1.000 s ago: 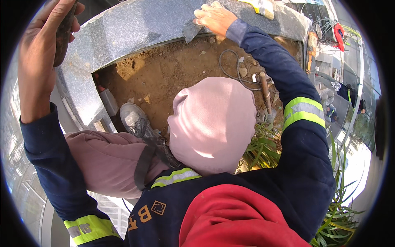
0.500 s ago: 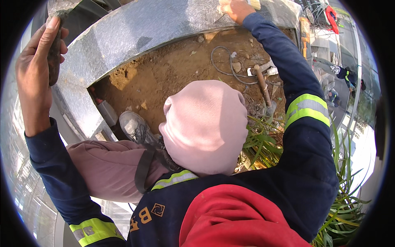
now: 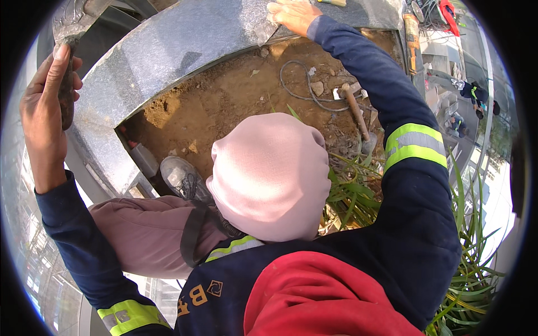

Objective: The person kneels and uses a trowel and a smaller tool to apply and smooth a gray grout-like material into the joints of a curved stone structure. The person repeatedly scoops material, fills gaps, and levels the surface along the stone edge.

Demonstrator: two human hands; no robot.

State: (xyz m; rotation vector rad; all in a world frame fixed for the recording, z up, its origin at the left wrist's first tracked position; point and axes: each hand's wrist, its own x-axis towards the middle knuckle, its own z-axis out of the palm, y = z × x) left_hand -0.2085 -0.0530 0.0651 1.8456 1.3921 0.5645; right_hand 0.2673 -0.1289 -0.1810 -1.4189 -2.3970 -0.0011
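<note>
Basically, stone-edged planter (image 3: 168, 50) w/ soil (image 3: 230, 92), wood-handled tool (image 3: 355, 110) & cable (image 3: 297, 61) inside, L hand (image 3: 45, 106) gripping dark-handled tool (image 3: 66, 102) at planter's left, R hand (image 3: 294, 15) on planter's far rim by flat grey pc (image 3: 265, 33), grip can't tell.

We're seeing stone coping (image 3: 168, 53), smooth, speckled, faintly glossy. Flat-bladed hand tool (image 3: 68, 92): blade (image 3: 70, 23) looking like metal, streaky, dull; grip (image 3: 67, 111) dark, crusted, rough. Thin plate (image 3: 264, 33) looking dull, smeared. Soil (image 3: 224, 95) showing matt, crumbly. We're noting tool handle (image 3: 355, 113) of dull wood, cable (image 3: 281, 78) of matt rubber or plastic. Trousers (image 3: 145, 229), sleeve (image 3: 361, 75): matt cloth, knee (image 3: 272, 179) looking smooth; silver band (image 3: 416, 142) shining. Leaves (image 3: 355, 197) gleaming, smooth.
</note>
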